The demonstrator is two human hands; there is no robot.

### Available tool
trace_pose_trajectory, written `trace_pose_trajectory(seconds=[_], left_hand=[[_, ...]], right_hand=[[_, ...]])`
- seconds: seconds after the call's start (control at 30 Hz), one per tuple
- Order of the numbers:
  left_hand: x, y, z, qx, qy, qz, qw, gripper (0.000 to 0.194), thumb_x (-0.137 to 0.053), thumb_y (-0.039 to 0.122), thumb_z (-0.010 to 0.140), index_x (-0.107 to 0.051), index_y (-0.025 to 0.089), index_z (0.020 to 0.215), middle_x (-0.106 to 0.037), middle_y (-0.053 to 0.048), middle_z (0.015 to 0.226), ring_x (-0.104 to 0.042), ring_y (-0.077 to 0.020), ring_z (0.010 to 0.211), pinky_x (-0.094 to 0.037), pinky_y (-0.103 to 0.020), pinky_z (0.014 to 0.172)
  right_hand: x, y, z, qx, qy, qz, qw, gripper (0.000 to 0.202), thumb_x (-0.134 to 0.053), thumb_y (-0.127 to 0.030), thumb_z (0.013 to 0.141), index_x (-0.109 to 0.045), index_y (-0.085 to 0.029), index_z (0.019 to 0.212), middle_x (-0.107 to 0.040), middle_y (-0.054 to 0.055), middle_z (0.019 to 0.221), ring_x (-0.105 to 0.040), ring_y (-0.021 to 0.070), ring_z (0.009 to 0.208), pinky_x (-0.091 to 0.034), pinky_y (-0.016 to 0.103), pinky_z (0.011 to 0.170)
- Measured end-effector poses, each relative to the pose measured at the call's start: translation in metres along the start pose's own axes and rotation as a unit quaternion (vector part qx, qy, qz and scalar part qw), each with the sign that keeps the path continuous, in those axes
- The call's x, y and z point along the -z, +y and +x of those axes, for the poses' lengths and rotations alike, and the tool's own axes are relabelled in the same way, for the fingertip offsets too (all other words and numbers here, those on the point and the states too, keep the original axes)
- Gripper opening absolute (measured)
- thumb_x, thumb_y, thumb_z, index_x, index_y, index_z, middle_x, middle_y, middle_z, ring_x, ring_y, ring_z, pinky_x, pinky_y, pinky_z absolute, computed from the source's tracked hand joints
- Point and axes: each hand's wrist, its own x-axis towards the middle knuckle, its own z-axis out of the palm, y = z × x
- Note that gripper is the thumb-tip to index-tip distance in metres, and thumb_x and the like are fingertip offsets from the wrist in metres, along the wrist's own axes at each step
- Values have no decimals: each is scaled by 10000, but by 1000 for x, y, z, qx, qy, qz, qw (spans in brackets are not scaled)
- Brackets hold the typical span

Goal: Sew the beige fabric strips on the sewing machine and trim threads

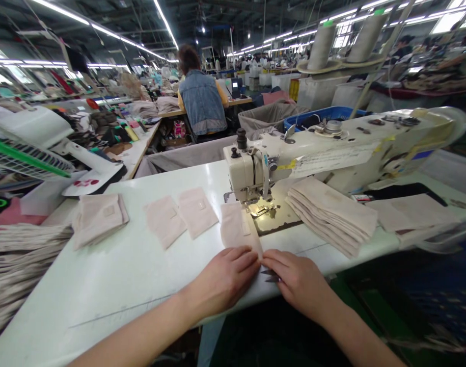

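Note:
A beige fabric piece with a small patch lies on the table just left of the sewing machine's needle area. Its near edge is pinched by my left hand, whose fingers are bent together over the cloth. My right hand is closed at the near right corner of the same piece, close to my left fingertips. Dark pointed blades, seemingly of small snips, stick out from under my right fingers. Two similar pieces lie flat to the left.
A folded beige stack sits at the table's left, a thicker stack right of the needle. The sewing machine spans the right side. A white fan stands at the left. Ahead, a person in a denim vest faces away.

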Motion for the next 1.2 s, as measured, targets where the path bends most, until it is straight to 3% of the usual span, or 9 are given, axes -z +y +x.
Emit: trace_pose_trajectory(seconds=[0.23,0.37,0.5,0.63,0.8,1.0,1.2], left_hand=[[0,-14,4,-7,16,-7,1000,287,-427,239,1025,-608,146,1227,-679,-131,1148,-605,-249,1161,-566,-395,951],[2,-22,6,-12,16,-8,1000,291,-425,233,1023,-608,150,1234,-674,-132,1172,-599,-249,1175,-554,-393,966],[6,-30,10,-28,13,-14,999,304,-418,206,1015,-597,128,1247,-668,-142,1200,-595,-252,1174,-553,-378,958],[8,-37,14,-25,8,-19,999,306,-392,189,1016,-613,137,1220,-675,-141,1184,-610,-240,1147,-549,-382,975],[8,-45,17,-17,9,-18,1000,323,-373,200,1022,-628,142,1212,-672,-141,1194,-609,-238,1153,-553,-390,976],[8,-57,19,-18,10,-9,1000,326,-379,178,1011,-621,131,1225,-673,-134,1207,-614,-239,1145,-552,-394,978],[7,-68,23,-24,17,0,1000,327,-379,151,1002,-616,119,1226,-667,-133,1216,-609,-239,1148,-537,-390,996]], right_hand=[[2,3,15,1,-2,-4,1000,512,-458,24,712,-658,-207,1123,-699,61,1184,-667,213,1037,-558,327,856],[8,8,17,-8,78,-18,997,455,-464,-3,717,-673,-211,1064,-716,48,1162,-694,205,989,-566,299,820],[35,26,11,-95,180,-50,978,339,-466,-92,861,-657,-198,1120,-699,92,1195,-684,247,1033,-561,360,838],[73,52,-2,-230,266,-155,923,256,-491,-235,920,-677,-214,1096,-698,83,1188,-682,251,987,-539,376,814],[97,75,-17,-339,209,-244,884,284,-492,-377,944,-698,-199,1024,-716,103,1097,-671,248,802,-496,371,679],[90,88,-21,-341,129,-283,887,240,-502,-348,939,-698,-223,880,-725,64,957,-628,217,649,-387,335,551],[91,86,-19,-372,134,-296,869,192,-547,-342,930,-673,-213,865,-711,59,892,-613,207,628,-329,311,536]])
